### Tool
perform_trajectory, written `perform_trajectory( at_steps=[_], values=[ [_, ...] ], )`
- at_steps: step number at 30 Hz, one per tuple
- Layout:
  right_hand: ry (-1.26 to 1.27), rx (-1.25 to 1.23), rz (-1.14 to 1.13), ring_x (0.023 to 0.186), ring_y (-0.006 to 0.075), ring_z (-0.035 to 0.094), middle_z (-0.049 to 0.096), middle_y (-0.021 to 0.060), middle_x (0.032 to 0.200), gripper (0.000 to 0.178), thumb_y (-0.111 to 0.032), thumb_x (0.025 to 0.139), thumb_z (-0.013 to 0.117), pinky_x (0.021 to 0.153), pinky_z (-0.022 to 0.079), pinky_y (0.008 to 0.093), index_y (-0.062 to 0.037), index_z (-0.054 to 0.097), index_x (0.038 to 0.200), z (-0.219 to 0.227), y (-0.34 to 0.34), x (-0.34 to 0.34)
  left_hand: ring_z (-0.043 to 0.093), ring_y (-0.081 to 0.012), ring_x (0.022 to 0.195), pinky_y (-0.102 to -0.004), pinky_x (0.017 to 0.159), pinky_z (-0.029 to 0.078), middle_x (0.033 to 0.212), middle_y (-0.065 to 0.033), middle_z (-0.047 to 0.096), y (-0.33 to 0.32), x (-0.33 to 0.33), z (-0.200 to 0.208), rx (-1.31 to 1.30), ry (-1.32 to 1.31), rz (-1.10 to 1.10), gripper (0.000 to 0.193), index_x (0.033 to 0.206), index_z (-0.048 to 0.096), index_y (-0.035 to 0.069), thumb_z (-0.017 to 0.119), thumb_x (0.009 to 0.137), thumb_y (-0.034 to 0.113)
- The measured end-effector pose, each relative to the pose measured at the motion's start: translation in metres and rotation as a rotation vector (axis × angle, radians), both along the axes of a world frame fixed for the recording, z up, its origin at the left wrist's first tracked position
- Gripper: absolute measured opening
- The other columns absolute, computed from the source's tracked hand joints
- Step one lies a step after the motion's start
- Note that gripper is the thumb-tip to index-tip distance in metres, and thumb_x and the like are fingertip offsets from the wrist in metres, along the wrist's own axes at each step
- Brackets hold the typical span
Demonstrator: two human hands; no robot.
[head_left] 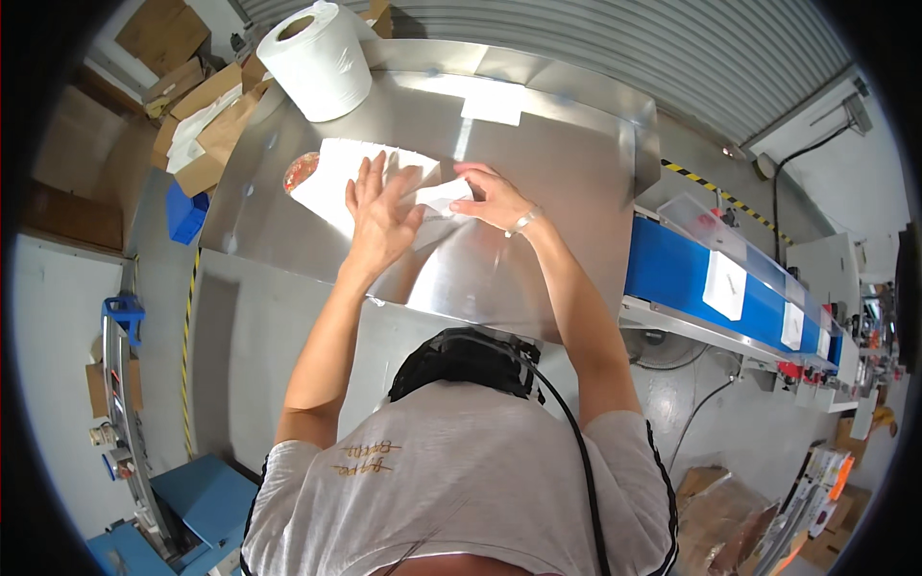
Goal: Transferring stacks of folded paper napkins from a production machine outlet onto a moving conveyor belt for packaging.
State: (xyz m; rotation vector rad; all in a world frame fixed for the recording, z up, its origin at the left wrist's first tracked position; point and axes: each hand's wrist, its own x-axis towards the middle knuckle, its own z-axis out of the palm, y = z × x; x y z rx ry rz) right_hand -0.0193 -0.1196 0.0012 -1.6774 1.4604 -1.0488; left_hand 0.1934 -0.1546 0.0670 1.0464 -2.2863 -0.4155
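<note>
On the metal table (576, 240) lies a white bundle of flat paper-like pieces (327, 197), overlapping one another. A red, speckled piece (301, 172) shows at its left end. My left hand (382, 213) rests over the bundle with its fingers spread and the palm down. Just right of it, my right hand (499, 198) pinches a small white flat packet (444, 196) between thumb and fingers. The packet's left edge reaches toward my left fingertips. Glare on the white pieces hides their detail.
A large white roll (322, 67) stands at the table's back left corner. A white sheet (493, 102) lies at the back. Open cardboard boxes (216, 125) and a blue bin (185, 213) are on the left. On the right, a blue conveyor belt (672, 264) carries white packets (725, 285).
</note>
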Motion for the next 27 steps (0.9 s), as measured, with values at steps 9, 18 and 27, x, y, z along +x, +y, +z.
perform_trajectory(
  at_steps=[9, 18, 27],
  values=[
    [-0.247, 0.124, -0.912, 0.073, 0.0076, 0.047, 0.059, -0.0006, 0.08, 0.024, -0.027, 0.09, 0.063, 0.063, 0.041, 0.0245, -0.0033, 0.062, 0.092, -0.012, 0.133, -0.095, 0.04, -0.0384, 0.127, -0.0487, 0.105, 0.029, 0.129, -0.0179, 0.051, -0.017, 0.022, -0.017, -0.101, 0.081, 0.008, 0.038, 0.109, 0.065, 0.009, 0.058, 0.075, -0.006],
    [0.77, 0.043, -0.999, 0.107, 0.0338, 0.055, 0.059, 0.0165, 0.113, 0.052, -0.032, 0.077, 0.071, 0.09, 0.044, 0.0443, -0.0038, 0.056, 0.118, -0.018, 0.179, -0.161, 0.033, -0.0361, 0.133, -0.0518, 0.11, 0.016, 0.132, -0.015, 0.048, -0.013, 0.01, -0.012, -0.045, 0.099, 0.022, 0.038, 0.101, 0.068, 0.012, 0.055, 0.072, -0.008],
    [-0.18, 0.201, 0.047, 0.122, 0.0227, 0.046, 0.044, 0.0099, 0.137, 0.06, -0.022, 0.079, 0.073, 0.098, 0.04, 0.0346, -0.0117, 0.046, 0.133, 0.015, -0.013, 0.014, 0.024, -0.0383, 0.137, -0.0538, 0.11, 0.011, 0.14, -0.0189, 0.041, -0.012, 0.015, -0.002, 0.001, 0.002, -0.056, 0.04, 0.103, 0.069, 0.018, 0.059, 0.071, -0.004]
  ],
)
